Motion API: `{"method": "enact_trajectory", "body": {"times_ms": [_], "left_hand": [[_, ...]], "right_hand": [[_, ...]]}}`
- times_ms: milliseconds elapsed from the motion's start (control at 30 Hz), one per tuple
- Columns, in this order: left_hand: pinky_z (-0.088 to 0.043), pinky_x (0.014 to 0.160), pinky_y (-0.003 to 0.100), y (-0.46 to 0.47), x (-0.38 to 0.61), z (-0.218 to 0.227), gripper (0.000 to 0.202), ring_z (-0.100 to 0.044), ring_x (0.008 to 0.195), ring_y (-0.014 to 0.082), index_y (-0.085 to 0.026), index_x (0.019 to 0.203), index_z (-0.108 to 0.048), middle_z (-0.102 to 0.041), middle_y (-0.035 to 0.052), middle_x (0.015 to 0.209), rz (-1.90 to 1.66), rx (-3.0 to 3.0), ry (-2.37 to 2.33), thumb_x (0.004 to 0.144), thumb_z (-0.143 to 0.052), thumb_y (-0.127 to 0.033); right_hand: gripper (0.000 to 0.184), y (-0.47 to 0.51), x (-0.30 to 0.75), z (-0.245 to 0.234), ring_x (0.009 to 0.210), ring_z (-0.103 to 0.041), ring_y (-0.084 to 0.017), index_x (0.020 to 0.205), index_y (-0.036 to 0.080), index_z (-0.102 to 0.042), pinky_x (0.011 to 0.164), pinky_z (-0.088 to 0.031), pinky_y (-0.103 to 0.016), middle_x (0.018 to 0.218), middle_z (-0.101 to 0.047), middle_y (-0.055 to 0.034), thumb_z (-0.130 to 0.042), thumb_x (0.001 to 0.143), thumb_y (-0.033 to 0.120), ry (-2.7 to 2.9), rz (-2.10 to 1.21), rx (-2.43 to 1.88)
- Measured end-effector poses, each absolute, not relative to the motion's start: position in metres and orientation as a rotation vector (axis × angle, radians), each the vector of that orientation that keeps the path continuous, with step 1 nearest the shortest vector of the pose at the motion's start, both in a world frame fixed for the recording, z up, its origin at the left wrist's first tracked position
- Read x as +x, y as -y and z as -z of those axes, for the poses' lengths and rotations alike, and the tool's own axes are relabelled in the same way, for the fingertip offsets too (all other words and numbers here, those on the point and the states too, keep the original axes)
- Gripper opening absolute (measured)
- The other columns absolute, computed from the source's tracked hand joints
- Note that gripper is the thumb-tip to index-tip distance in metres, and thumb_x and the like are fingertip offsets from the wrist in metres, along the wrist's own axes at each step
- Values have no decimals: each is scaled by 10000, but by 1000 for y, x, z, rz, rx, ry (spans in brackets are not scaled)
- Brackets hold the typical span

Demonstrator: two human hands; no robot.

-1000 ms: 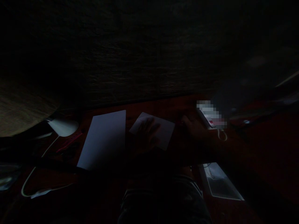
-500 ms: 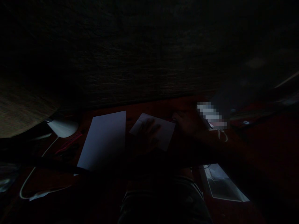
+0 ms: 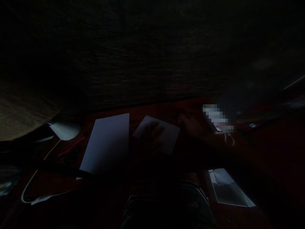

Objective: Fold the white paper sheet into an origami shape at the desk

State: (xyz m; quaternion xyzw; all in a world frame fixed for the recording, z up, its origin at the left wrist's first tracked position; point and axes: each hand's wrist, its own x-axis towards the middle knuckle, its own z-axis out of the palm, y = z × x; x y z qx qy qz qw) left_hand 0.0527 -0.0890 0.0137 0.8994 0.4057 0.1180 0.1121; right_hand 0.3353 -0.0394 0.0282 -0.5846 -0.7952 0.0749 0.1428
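My left hand lies flat with fingers apart on a small white sheet of paper, which sits at a slant on the dark red table. Just beyond the paper's right corner rests my right hand. Its fingers are curled together, with a small pale spot at the tips; whatever they grip is too dark to name. To the left of my left hand is a larger white sheet of paper, its lower part in shadow.
A white cone-shaped lamp shade with a pale cord stands at the left, near a pink-red strip. At the right lies a blurred-out phone-like object with a white cable. Lower right is a clear plastic sleeve. Light is very dim.
The whole view has shifted slightly. My right hand has moved a little to the right, away from the small sheet's corner. My left hand stays on the paper.
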Motion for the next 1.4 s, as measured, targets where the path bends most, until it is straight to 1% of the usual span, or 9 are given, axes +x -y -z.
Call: {"method": "enact_trajectory", "body": {"times_ms": [100,233,467,633,800,900,1200,1300,1400], "left_hand": [[-140,1310,613,90,51,-10,709,-137,1629,405,-231,1655,-324,-200,139,1764,-380,2615,-1210,1041,-504,-536],[-202,1309,590,89,49,-7,707,-153,1629,391,-236,1638,-366,-208,140,1760,-436,2582,-1255,1026,-544,-542],[-338,1281,545,83,55,-8,538,-314,1584,336,-242,1501,-570,-394,123,1679,-567,2540,-1295,1023,-591,-488],[-373,1270,538,80,59,-9,470,-385,1550,321,-232,1442,-623,-466,122,1632,-627,2518,-1315,1014,-622,-426],[-404,1246,566,77,60,-13,437,-457,1502,313,-245,1429,-624,-559,111,1558,-713,2472,-1287,1010,-632,-368],[-419,1240,559,75,60,-15,406,-507,1460,295,-242,1417,-628,-604,104,1513,-765,2448,-1242,1031,-595,-365],[-427,1235,548,71,59,-18,402,-507,1457,296,-224,1399,-642,-616,114,1491,-729,2506,-1224,1036,-571,-382],[-393,1253,555,73,56,-21,479,-458,1495,319,-211,1433,-623,-567,132,1543,-650,2539,-1242,1009,-621,-434],[-339,1268,601,76,50,-22,801,-348,1555,403,-217,1524,-549,-409,155,1669,-487,2596,-1187,851,-799,-574]], "right_hand": [[143,37,340,-22,1061,-658,-285,1108,178,-629,877,-501,-356,1206,-689,-168,-535,1001,195,2253,-240,-1662],[96,34,344,-13,1040,-652,-280,1061,195,-616,886,-496,-364,1149,-695,-148,-547,997,208,2187,-246,-1612],[53,39,348,-16,962,-676,-273,996,224,-591,825,-504,-367,1072,-707,-119,-554,974,254,1971,-399,-1564],[77,56,357,-25,912,-694,-275,1011,234,-594,798,-516,-375,1011,-727,-100,-549,959,270,1904,-441,-1596],[133,102,368,-43,939,-692,-295,1044,241,-634,779,-530,-391,1050,-727,-111,-541,970,303,1947,-212,-1635],[167,141,379,-57,865,-693,-282,1077,249,-655,693,-532,-371,1063,-726,-111,-555,965,321,1958,-86,-1767],[274,201,402,-61,819,-703,-279,1060,219,-714,690,-578,-395,1011,-750,-151,-456,973,195,2153,5,-1706],[333,201,399,-51,870,-722,-283,1155,201,-709,742,-602,-404,1065,-756,-154,-446,954,165,2160,-42,-1693],[334,201,400,-45,903,-730,-292,1175,231,-707,757,-614,-414,1074,-758,-137,-461,952,190,2137,-122,-1697]]}}
